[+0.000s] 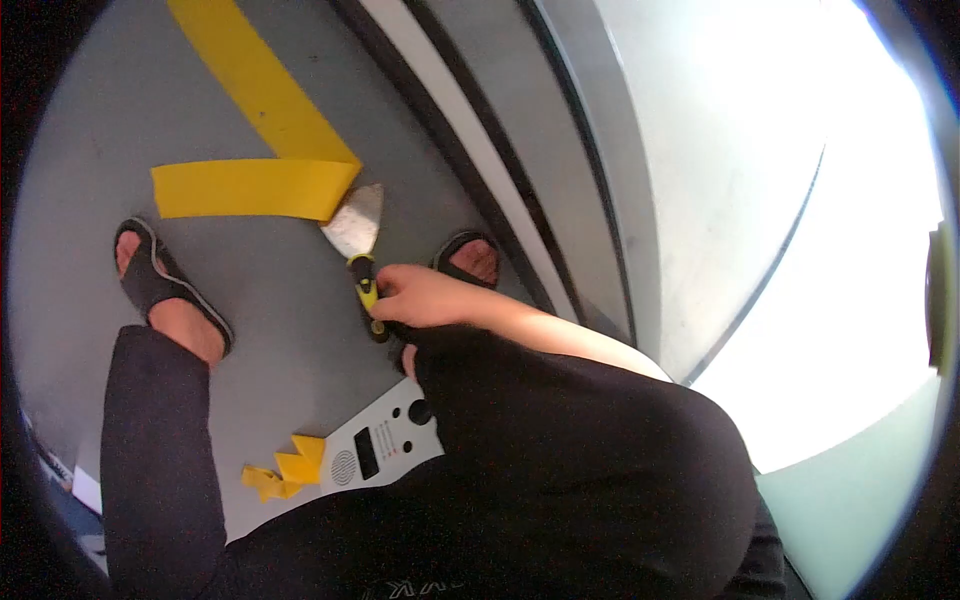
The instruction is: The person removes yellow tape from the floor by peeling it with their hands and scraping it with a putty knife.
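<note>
My right hand (425, 295) is closed around the black and yellow handle of a putty knife (355, 225). The knife's broad metal blade points up and away from me. Its tip touches or lies just beside the corner of a yellow floor tape (270, 95). From that corner one length of the tape runs up to the top edge of the view. Another length, a yellow strip (240, 188), extends left across the grey floor (270, 310). I cannot tell whether its underside is loose. My left hand is out of view.
Crumpled yellow tape pieces (285, 470) lie near a pale panel (400, 450) with a speaker grille and dark openings. My sandalled feet stand either side of the knife. A curved black-edged wall base (500, 130) and a bright white surface (740, 170) rise on the right.
</note>
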